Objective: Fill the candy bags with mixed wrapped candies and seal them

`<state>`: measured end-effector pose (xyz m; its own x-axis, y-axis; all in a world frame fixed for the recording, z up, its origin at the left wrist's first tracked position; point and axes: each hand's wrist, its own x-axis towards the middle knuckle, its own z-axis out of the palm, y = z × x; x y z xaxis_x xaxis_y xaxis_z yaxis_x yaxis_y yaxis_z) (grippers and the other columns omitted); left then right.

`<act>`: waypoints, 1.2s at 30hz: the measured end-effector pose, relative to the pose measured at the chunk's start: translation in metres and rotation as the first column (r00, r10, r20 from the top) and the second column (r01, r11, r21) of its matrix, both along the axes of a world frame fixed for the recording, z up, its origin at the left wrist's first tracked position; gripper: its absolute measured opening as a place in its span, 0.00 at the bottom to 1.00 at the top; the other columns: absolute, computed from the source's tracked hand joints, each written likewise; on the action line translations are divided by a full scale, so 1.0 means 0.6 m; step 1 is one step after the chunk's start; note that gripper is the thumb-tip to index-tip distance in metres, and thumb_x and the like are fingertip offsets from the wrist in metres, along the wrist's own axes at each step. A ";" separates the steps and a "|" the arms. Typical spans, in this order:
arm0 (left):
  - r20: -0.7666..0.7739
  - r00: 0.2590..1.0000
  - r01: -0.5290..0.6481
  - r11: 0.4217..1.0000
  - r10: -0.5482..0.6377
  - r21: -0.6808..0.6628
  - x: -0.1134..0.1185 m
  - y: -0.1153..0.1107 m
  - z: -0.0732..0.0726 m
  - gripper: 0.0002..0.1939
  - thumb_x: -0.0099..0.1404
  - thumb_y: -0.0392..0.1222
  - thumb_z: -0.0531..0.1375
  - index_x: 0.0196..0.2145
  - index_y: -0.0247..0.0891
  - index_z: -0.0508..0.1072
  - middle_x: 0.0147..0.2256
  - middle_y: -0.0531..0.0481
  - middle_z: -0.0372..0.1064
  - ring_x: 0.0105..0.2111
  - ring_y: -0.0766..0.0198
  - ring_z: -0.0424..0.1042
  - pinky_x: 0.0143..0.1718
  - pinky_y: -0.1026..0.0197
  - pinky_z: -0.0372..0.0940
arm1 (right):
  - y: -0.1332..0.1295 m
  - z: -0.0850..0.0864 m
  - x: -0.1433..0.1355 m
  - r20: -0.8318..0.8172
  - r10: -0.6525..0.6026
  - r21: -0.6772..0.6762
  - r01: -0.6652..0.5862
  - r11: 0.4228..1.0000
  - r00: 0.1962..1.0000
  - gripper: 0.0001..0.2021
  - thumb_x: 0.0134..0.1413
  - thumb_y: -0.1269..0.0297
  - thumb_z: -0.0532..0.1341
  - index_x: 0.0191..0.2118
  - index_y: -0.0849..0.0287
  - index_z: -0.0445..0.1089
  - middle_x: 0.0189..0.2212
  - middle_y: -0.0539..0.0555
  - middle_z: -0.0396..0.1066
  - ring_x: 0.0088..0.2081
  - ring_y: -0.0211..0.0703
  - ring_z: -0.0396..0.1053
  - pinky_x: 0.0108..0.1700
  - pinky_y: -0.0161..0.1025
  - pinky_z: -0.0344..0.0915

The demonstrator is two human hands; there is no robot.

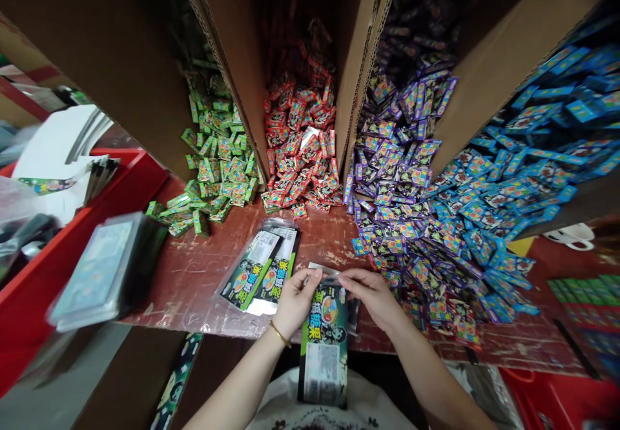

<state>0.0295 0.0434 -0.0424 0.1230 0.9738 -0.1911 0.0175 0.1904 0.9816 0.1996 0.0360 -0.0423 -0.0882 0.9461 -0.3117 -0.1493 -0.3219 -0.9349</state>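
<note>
In the head view, a flat candy bag (325,327) printed black and green hangs over the table's front edge. My left hand (301,296) pinches its top left corner between thumb and fingers; a gold bangle circles that wrist. At the top right, my right hand (372,293) is closed with thumb and fingers on the clear plastic edge. Whether anything is inside the bag, I cannot tell. Two similar candy bags (252,272) lie overlapping on the table, just left of my left hand. Small purple candy packets (426,268) are heaped beside my right hand.
Cardboard dividers (232,75) separate heaps of green packets (225,165), red packets (300,165), purple ones and blue packets (498,191) on the worn red table (188,275). At left stand a blurred stack of clear sleeves (97,272) and a red bin (29,288).
</note>
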 end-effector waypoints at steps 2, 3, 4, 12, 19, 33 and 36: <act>-0.055 0.998 -0.017 1.000 0.018 0.013 0.000 -0.003 -0.004 0.19 0.62 0.54 0.55 0.29 0.36 0.75 0.28 0.50 0.73 0.30 0.62 0.70 0.34 0.61 0.64 | -0.001 -0.006 0.002 0.069 -0.005 0.067 0.000 0.998 0.998 0.13 0.44 0.54 0.66 0.31 0.59 0.75 0.26 0.51 0.73 0.25 0.37 0.67 0.28 0.35 0.66; -0.073 0.997 -0.024 1.000 0.025 0.020 0.000 -0.005 -0.005 0.20 0.63 0.55 0.54 0.28 0.36 0.75 0.27 0.50 0.73 0.29 0.62 0.69 0.33 0.62 0.63 | -0.003 -0.007 0.002 0.103 -0.002 0.108 -0.010 0.994 0.995 0.12 0.46 0.54 0.64 0.31 0.59 0.75 0.26 0.51 0.73 0.25 0.37 0.67 0.28 0.35 0.66; -0.090 0.996 -0.026 0.999 0.029 0.032 0.000 -0.008 -0.006 0.20 0.64 0.54 0.53 0.28 0.35 0.74 0.26 0.51 0.72 0.28 0.63 0.69 0.32 0.62 0.63 | -0.005 -0.008 0.002 0.137 0.009 0.157 -0.031 0.987 0.990 0.11 0.48 0.55 0.63 0.31 0.59 0.74 0.26 0.51 0.72 0.26 0.37 0.67 0.29 0.35 0.66; -0.163 0.986 0.009 0.976 0.027 0.216 -0.006 -0.036 -0.008 0.10 0.60 0.46 0.60 0.36 0.38 0.68 0.31 0.51 0.71 0.33 0.63 0.70 0.37 0.61 0.64 | -0.028 0.000 -0.006 0.408 -0.040 0.513 -0.193 0.836 0.912 0.07 0.56 0.65 0.57 0.38 0.56 0.71 0.39 0.56 0.71 0.43 0.45 0.68 0.45 0.42 0.67; -0.415 0.847 -0.202 0.923 0.333 0.328 -0.162 0.115 0.032 0.16 0.61 0.52 0.57 0.37 0.35 0.66 0.30 0.51 0.68 0.28 0.65 0.67 0.30 0.63 0.65 | -0.039 -0.040 0.006 0.609 -0.067 0.383 -0.218 0.897 0.791 0.22 0.47 0.65 0.63 0.50 0.54 0.61 0.48 0.57 0.64 0.50 0.50 0.63 0.51 0.49 0.62; -0.794 0.509 0.800 0.522 -0.332 0.295 -0.041 0.106 -0.032 0.31 0.55 0.55 0.62 0.54 0.43 0.64 0.48 0.39 0.64 0.50 0.50 0.62 0.51 0.50 0.57 | -0.047 -0.063 0.013 0.713 0.003 0.261 -0.270 0.927 0.701 0.26 0.38 0.70 0.63 0.48 0.55 0.63 0.45 0.56 0.63 0.47 0.50 0.64 0.51 0.47 0.63; -0.802 0.463 0.823 0.519 -0.378 0.231 -0.036 0.110 -0.039 0.39 0.47 0.58 0.66 0.55 0.44 0.64 0.49 0.39 0.63 0.49 0.47 0.63 0.48 0.50 0.58 | -0.065 -0.052 0.041 0.644 -0.053 0.276 -0.167 0.947 0.763 0.25 0.40 0.68 0.64 0.49 0.55 0.63 0.45 0.56 0.64 0.46 0.49 0.66 0.49 0.45 0.66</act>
